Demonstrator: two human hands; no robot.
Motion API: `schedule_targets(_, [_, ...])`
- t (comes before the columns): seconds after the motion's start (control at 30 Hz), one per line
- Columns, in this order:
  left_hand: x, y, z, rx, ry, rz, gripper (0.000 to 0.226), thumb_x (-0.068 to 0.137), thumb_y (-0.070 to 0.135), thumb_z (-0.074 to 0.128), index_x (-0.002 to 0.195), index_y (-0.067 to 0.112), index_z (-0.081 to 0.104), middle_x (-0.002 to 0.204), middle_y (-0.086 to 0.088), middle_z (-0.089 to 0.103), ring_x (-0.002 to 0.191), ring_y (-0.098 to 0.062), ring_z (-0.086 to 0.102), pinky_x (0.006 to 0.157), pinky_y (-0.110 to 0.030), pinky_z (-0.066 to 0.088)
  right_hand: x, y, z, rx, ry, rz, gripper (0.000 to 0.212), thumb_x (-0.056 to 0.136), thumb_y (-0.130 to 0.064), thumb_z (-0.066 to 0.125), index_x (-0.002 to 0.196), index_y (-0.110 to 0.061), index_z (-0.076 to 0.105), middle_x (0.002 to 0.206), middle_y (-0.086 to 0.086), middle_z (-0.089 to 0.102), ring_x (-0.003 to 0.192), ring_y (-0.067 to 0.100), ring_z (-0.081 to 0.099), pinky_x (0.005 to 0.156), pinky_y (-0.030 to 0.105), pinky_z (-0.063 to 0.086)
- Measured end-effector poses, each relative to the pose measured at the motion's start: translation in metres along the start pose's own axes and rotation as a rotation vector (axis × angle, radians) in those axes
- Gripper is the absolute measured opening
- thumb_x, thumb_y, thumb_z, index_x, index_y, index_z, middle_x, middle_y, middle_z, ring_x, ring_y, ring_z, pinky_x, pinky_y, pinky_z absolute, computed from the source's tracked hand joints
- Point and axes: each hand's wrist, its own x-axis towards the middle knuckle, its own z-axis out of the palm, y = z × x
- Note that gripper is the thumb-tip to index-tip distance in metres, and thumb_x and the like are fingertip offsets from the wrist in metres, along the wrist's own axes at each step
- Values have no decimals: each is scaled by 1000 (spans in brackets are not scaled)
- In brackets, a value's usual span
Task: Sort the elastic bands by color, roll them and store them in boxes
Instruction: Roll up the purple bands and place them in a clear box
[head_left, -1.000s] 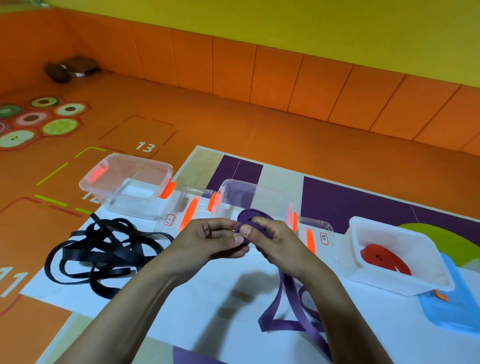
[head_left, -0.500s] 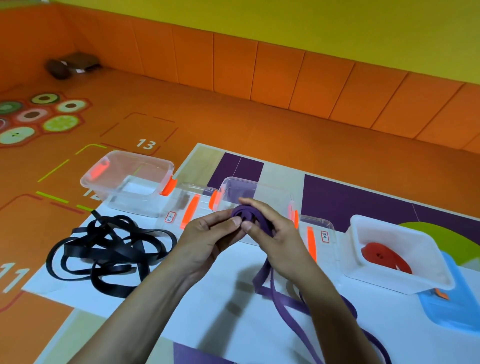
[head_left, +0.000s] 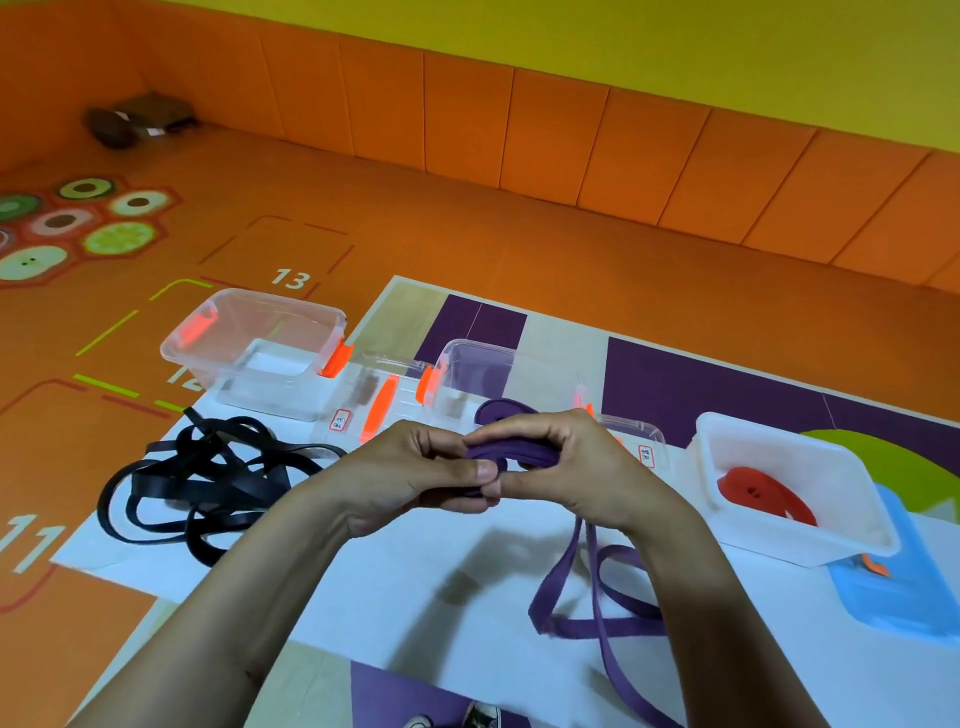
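Both the left hand (head_left: 410, 478) and right hand (head_left: 566, 467) have fingers clamped on the flat purple elastic band (head_left: 511, 457), soft, light, springy-looking, best pinched at the coil

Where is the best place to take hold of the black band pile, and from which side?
Probably from above, at the pile's tangled middle. The black bands lie flat and loose on the white sheet, with their loops crossing there, so one pinch would gather several strands. The outer loops would likely trail.
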Motion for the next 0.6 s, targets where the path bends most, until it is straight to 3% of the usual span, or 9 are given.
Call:
schedule_targets(0.1, [5,-5,7,-103,155,135,26,76,14,78,98,1,79,89,-14,76,83,-21,73,80,-27,60,-2,3,7,-9,87,-24,41,92,-18,76,129,-33,68,115,-11,72,102,4,67,87,18,52])
schedule_targets(0.2, [10,-9,18,-150,289,261,13,84,6,74,95,5,80,82,-11,76,75,-21,71,78,-28,61,-2,9,16,-33,213,-17,40,95,-24,70,130,-40,61,116,-14,70,106,10,66,86,25,54])
schedule_targets(0.33, [15,-16,29,-147,446,340,17,87,7,76,104,5,79,91,-19,76,82,-27,76,75,-33,63,-1,10,30,-162,271,0,48,88,-32,70,130,-46,51,118,-20,66,109,8,63,91,35,55])
schedule_targets(0.5, [21,-28,43,-141,539,384,12,88,9,75,100,10,80,92,-20,76,84,-26,77,77,-37,64,5,19,54,-353,430,43,37,88,-36,61,122,-41,47,111,-17,64,99,12,61,83,43,55])
schedule_targets(0.6, [22,-29,42,-94,503,329,10,92,12,72,98,6,77,84,-16,75,80,-24,74,74,-36,64,5,24,56,-354,411,30,38,96,-34,56,132,-43,45,122,-13,62,108,13,60,89,43,54])
